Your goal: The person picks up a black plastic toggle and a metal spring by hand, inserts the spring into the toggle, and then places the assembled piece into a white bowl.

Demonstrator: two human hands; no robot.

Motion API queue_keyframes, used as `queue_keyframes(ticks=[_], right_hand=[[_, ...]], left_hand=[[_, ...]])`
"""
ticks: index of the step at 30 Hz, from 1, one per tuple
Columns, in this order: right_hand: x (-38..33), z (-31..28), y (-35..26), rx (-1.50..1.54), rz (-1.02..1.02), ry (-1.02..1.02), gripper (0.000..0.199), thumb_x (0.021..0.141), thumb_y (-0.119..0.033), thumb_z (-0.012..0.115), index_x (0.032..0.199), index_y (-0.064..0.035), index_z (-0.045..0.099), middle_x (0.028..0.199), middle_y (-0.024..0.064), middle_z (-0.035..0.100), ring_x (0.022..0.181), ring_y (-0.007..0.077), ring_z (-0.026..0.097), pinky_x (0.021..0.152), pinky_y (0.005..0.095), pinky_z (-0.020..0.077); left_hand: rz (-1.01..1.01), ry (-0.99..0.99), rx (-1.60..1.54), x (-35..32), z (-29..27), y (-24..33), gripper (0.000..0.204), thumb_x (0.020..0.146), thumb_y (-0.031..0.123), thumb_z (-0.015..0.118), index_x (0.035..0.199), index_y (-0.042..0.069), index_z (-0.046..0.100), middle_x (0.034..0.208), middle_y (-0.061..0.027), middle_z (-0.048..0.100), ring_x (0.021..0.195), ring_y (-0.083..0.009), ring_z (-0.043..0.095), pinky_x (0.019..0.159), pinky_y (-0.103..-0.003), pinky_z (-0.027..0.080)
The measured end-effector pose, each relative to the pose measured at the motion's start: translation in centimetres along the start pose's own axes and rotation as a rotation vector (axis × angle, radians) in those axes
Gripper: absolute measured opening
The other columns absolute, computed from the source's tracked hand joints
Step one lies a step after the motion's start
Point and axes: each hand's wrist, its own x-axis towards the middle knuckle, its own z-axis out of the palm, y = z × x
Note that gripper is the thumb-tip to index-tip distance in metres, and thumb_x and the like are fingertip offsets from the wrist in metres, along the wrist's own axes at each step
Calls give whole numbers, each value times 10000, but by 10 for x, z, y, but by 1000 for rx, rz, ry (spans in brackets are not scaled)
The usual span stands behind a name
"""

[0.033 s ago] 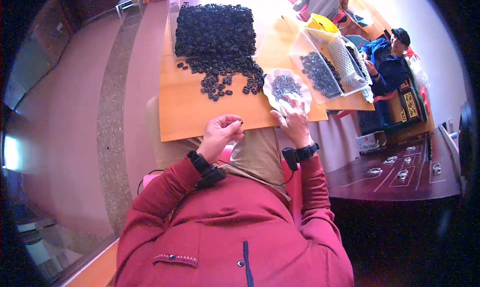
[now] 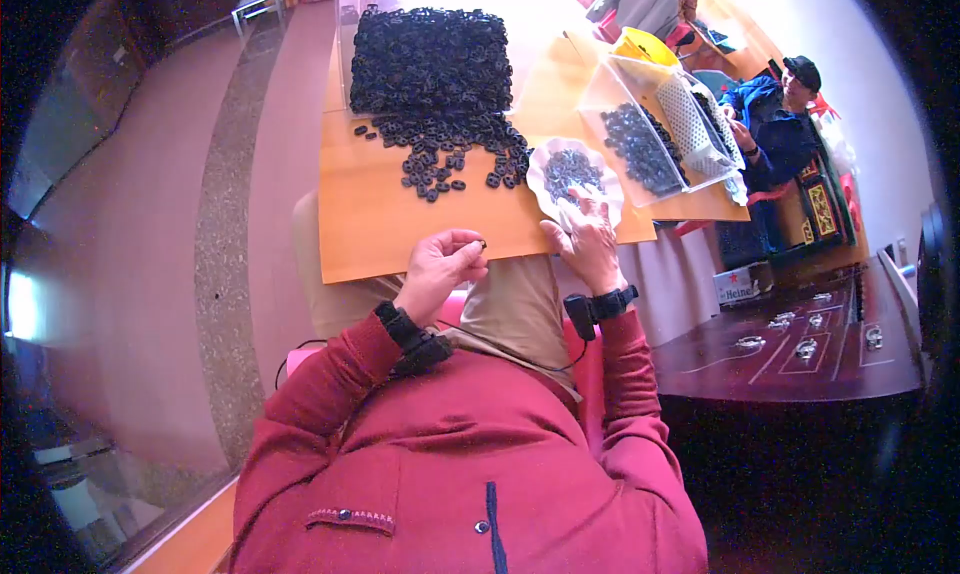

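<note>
Near the table's front edge, my left hand (image 2: pixel 441 270) is closed in a pinch on a small dark piece (image 2: pixel 483 244), most of it hidden by the fingertips. My right hand (image 2: pixel 590 242) reaches over the near rim of a white scalloped bowl (image 2: pixel 539 179). Its fingers are extended, with the thumb apart, and the fingertips touch the small silvery parts (image 2: pixel 572 169) in the bowl. Beyond my left hand, loose black oval pieces (image 2: pixel 432 164) with holes spread over the orange-brown table (image 2: pixel 390 236). They run back to a large heap of the same pieces (image 2: pixel 430 62).
Right of the bowl stands a clear bin (image 2: pixel 640 149) of dark pieces, beside a white perforated basket (image 2: pixel 693 124) and a yellow container (image 2: pixel 643 46). A co-worker (image 2: pixel 770 124) in dark blue sits at the far right. A dark table (image 2: pixel 790 359) with small metallic items lies at my right.
</note>
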Motion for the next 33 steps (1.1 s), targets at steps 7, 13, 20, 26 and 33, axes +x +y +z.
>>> queue_keyframes(ticks=[7,13,20,26,33], right_hand=[[3,7,2,-20,-24,-10,389,812,-270,664,1120,-32,644,1289,186,522,1197,410,430,986,476,376],[4,10,2,5,6,28,396,799,-264,680,1112,-22,652,1272,192,531,1194,395,440,993,464,376],[5,11,3,5,-24,40,400,792,-267,691,1101,-15,658,1247,190,546,1177,388,454,990,462,376],[3,15,5,-3,-19,41,383,806,-279,674,1103,-38,654,1215,183,563,1165,386,465,987,458,377],[2,16,-2,-119,-85,92,312,799,-242,681,1040,-45,676,1143,144,599,1140,353,485,956,446,403]], left_hand=[[-13,-5,-17,1,-1,0,179,916,145,611,1045,25,585,890,-39,634,741,-127,633,711,-280,560],[-22,-12,-28,0,-1,1,186,920,145,602,1056,22,575,914,-58,643,759,-129,628,715,-287,561],[-32,-19,-22,0,0,1,205,922,152,599,1077,22,568,919,-72,643,760,-127,628,703,-291,565],[-41,-1,-20,-1,1,2,194,923,165,600,1059,27,586,900,-57,647,746,-122,633,703,-291,565],[-39,5,-34,0,0,1,179,920,159,605,1043,29,598,890,-52,650,740,-119,635,697,-284,563]])
